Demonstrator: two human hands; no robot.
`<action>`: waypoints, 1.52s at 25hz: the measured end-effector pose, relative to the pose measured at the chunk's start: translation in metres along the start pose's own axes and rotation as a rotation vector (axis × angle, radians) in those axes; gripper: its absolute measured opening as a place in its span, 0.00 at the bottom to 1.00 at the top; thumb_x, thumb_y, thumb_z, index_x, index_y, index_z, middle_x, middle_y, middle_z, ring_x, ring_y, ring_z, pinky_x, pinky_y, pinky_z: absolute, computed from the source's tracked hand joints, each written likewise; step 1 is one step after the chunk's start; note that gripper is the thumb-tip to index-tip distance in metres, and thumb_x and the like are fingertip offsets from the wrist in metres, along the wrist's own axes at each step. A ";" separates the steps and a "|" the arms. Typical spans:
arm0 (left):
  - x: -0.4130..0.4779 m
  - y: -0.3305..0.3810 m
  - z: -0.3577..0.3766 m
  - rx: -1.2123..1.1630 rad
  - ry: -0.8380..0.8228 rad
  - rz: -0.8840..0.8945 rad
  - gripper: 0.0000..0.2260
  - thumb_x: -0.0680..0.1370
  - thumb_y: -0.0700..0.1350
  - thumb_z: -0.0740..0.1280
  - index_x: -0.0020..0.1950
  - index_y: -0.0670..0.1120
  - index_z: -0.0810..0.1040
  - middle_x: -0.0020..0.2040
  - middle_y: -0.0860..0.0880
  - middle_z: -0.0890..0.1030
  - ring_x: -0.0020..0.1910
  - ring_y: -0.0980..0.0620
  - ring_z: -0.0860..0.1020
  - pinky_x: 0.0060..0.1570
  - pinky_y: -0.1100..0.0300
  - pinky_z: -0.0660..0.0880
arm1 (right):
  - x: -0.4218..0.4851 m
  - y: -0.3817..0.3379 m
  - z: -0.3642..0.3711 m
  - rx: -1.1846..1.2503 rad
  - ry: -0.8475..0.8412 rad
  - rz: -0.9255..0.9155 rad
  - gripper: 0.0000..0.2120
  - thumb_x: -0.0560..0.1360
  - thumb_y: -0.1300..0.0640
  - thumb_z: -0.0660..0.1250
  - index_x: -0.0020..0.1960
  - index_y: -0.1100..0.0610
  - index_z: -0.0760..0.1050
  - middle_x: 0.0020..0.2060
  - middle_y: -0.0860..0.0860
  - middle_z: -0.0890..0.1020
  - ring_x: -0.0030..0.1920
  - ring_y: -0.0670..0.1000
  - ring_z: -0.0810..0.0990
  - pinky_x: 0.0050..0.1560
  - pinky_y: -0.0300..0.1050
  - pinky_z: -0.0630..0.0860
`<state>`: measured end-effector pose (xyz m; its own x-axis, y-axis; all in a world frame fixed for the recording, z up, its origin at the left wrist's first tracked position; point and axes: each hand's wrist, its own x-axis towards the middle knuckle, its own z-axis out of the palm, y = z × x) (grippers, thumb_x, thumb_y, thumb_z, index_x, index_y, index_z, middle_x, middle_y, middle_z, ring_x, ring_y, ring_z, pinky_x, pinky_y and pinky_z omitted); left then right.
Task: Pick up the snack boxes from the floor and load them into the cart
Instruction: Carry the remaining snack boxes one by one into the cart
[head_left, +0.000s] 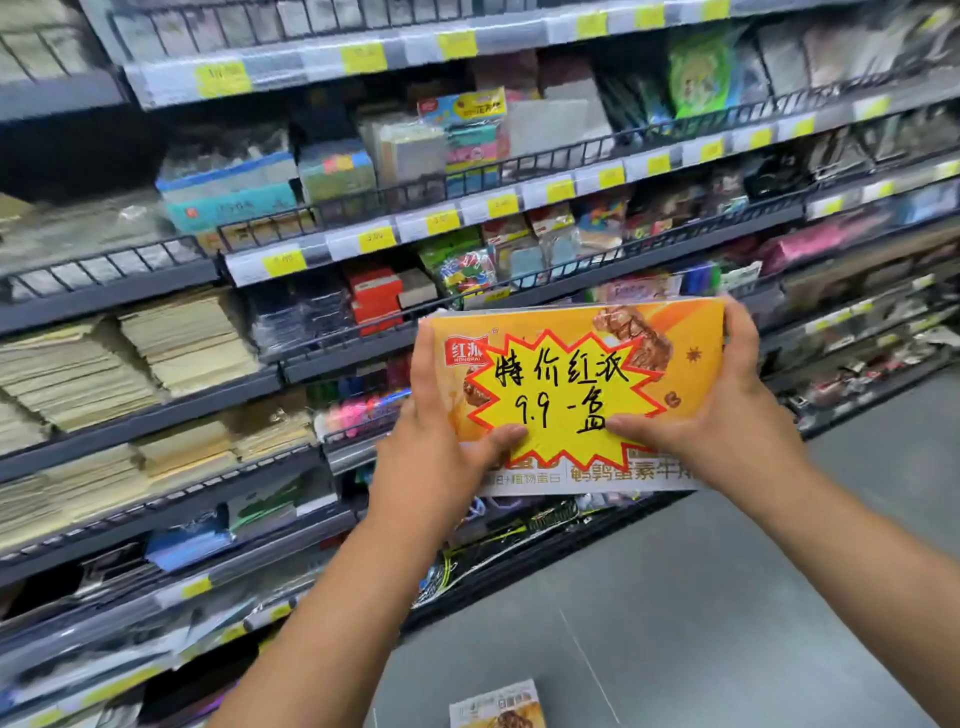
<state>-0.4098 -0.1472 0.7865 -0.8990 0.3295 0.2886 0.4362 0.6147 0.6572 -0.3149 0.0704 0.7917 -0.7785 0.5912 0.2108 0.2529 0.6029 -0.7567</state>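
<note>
Orange snack box (693, 364) gripped by left hand (431, 457), right hand (727, 415), before shelves (130, 300).

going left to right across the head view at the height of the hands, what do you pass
paper stacks -> left hand -> snack box, gripped at both ends -> right hand
</note>
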 end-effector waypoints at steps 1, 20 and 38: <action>0.001 0.024 0.013 0.011 -0.007 0.054 0.53 0.68 0.63 0.73 0.66 0.74 0.26 0.66 0.46 0.76 0.57 0.41 0.79 0.54 0.49 0.75 | 0.001 0.010 -0.028 -0.017 0.027 -0.012 0.65 0.52 0.34 0.78 0.73 0.38 0.35 0.64 0.56 0.75 0.57 0.60 0.78 0.52 0.49 0.73; 0.085 0.411 0.270 -0.114 -0.258 0.581 0.52 0.67 0.64 0.73 0.70 0.70 0.31 0.65 0.48 0.76 0.57 0.46 0.78 0.51 0.55 0.73 | 0.074 0.191 -0.408 -0.371 0.389 0.197 0.65 0.55 0.32 0.77 0.68 0.29 0.26 0.66 0.55 0.75 0.52 0.57 0.81 0.54 0.50 0.78; 0.312 0.626 0.563 -0.286 -0.496 0.796 0.53 0.68 0.65 0.71 0.67 0.72 0.26 0.68 0.54 0.74 0.58 0.51 0.78 0.56 0.53 0.75 | 0.335 0.381 -0.557 -0.518 0.587 0.440 0.65 0.56 0.28 0.73 0.68 0.32 0.23 0.66 0.54 0.74 0.54 0.55 0.80 0.53 0.46 0.76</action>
<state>-0.3951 0.7437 0.8963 -0.1988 0.8767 0.4380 0.8230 -0.0933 0.5603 -0.1595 0.7965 0.9188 -0.1669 0.9189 0.3573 0.7973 0.3390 -0.4994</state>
